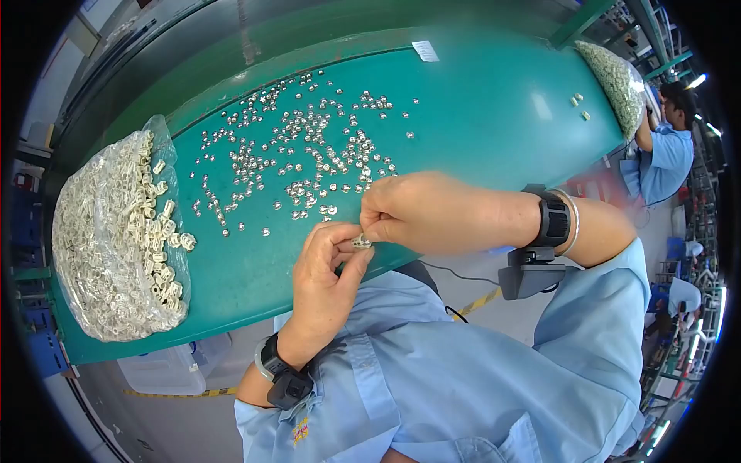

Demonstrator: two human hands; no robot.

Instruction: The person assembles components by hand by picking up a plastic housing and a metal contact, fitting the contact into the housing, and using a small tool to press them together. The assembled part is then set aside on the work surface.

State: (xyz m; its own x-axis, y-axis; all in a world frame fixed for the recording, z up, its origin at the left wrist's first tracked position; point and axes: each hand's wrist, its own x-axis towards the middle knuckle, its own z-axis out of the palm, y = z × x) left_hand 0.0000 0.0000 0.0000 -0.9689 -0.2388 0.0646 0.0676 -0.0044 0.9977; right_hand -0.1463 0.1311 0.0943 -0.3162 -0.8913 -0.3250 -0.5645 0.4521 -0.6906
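Pale fitting point(360, 242), mid-frame, pinched in your left hand point(323, 270), right hand point(413, 212) closed against it, looks light, stiff; hold its sides.

Shirt point(455, 363): light blue, yellow-and-red mark point(300, 431)
Wrist straps point(554, 218): 2, black
Strap modules point(531, 275): 2, dark, boxy
Bangle point(576, 219): 1, silver, right side
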